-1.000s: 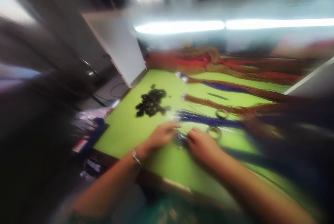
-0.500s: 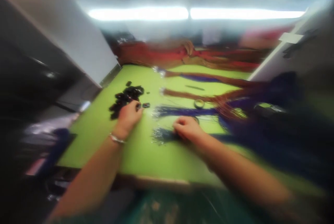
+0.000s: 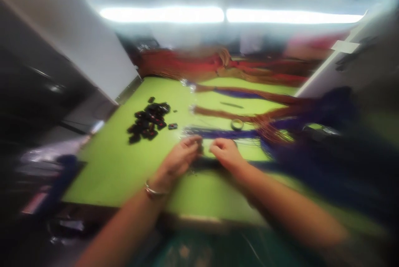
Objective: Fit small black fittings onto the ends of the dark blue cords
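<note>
Head view: the black pieces (image 3: 148,122) lie heaped beyond and left of the left hand (image 3: 181,159), one loose piece (image 3: 172,126) nearer its fingers — a careless sweep could scatter them. Those fingers bend around something small and dark, too blurred to tell whether it is gripped. Beneath and between the hands, which are close but apart, runs the dark blue wire bundle (image 3: 207,163); its thin ends could splay if tugged. The right hand (image 3: 227,153) is curled, and I cannot tell whether it pinches a wire. Just beyond both hands, the purple wires (image 3: 224,134) could snag a finger. Bare green tabletop (image 3: 124,175) gives room left of the left hand; the front edge passes by the forearms; rightward, the wire heap (image 3: 327,167) crowds the right arm.
</note>
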`<state>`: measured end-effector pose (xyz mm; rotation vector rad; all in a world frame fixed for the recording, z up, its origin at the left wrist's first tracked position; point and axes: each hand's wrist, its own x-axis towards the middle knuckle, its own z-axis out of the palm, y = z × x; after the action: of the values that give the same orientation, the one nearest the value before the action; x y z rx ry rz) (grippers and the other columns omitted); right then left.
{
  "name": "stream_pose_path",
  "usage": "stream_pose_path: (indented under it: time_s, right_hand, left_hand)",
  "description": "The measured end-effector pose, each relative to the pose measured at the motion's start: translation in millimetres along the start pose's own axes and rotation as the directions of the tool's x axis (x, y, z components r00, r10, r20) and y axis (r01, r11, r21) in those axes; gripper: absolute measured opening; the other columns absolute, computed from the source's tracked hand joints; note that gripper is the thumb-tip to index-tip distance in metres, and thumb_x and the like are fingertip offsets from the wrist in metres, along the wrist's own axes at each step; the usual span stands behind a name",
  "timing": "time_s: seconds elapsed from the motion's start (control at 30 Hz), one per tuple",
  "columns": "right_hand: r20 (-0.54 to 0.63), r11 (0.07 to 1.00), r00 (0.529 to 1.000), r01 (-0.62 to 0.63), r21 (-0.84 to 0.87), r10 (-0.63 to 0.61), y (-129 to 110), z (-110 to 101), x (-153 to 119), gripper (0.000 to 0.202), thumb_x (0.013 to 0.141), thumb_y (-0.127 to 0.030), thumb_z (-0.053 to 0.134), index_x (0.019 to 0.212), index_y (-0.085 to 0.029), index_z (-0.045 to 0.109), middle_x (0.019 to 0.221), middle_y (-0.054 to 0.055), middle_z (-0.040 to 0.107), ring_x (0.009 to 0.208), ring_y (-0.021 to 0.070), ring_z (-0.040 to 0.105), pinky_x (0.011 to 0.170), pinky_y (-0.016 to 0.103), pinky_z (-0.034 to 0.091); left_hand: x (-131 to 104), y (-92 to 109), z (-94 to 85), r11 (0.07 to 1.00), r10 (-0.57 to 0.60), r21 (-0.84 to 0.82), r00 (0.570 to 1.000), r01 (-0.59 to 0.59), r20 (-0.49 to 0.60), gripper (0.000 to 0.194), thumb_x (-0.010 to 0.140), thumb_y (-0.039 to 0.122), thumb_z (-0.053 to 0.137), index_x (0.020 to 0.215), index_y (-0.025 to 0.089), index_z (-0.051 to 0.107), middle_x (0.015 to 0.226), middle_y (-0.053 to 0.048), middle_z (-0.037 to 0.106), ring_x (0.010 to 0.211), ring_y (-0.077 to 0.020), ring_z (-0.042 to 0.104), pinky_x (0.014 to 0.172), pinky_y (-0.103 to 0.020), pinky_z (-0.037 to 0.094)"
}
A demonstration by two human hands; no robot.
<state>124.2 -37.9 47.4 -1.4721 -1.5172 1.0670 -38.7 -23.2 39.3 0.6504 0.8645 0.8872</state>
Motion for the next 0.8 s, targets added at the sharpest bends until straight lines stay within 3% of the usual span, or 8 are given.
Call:
stream_pose_path:
  time_s: [0.47, 0.7, 0.8]
  right_hand:
    - [0.053, 0.994, 0.997, 0.052, -0.100, -0.047, 3, 2, 2, 0.017, 0.064, -0.023, 0.043, 0.048, -0.017, 0.040, 0.049, -0.005, 0.039, 0.051, 0.0077, 0.035, 0.050, 0.020, 0.027]
    - [0.115, 0.992, 0.993, -0.022, -0.127, 0.037, 1, -3, 4, 0.022, 0.065, -0.021, 0.043, 0.045, -0.017, 0.036, 0.044, -0.006, 0.032, 0.046, 0.0055, 0.030, 0.044, 0.020, 0.023]
    - [0.176, 0.994, 0.979, -0.089, -0.067, 0.100, -3, -7, 4, 0.019, 0.067, -0.021, 0.045, 0.048, -0.017, 0.040, 0.043, -0.007, 0.036, 0.040, 0.0044, 0.035, 0.039, 0.017, 0.026]
  left_hand:
    - [-1, 2, -3.3, 0.999, -0.019, 0.045, 0.997, 0.016, 0.081, 0.034, 0.065, 0.015, 0.075, 0.097, 0.014, 0.064, 0.084, -0.004, 0.065, 0.070, -0.0107, 0.061, 0.067, -0.022, 0.048]
    - [2, -10, -5.9, 0.954, 0.173, 0.233, 0.980, -0.191, 0.096, 0.027, 0.067, 0.018, 0.074, 0.093, 0.015, 0.065, 0.085, -0.004, 0.066, 0.079, -0.0121, 0.060, 0.077, -0.024, 0.046]
    - [4, -13, -7.2, 0.929, 0.228, 0.279, 0.969, -0.245, 0.092, 0.026, 0.069, 0.019, 0.073, 0.094, 0.015, 0.065, 0.088, -0.004, 0.067, 0.080, -0.0128, 0.060, 0.079, -0.026, 0.046]
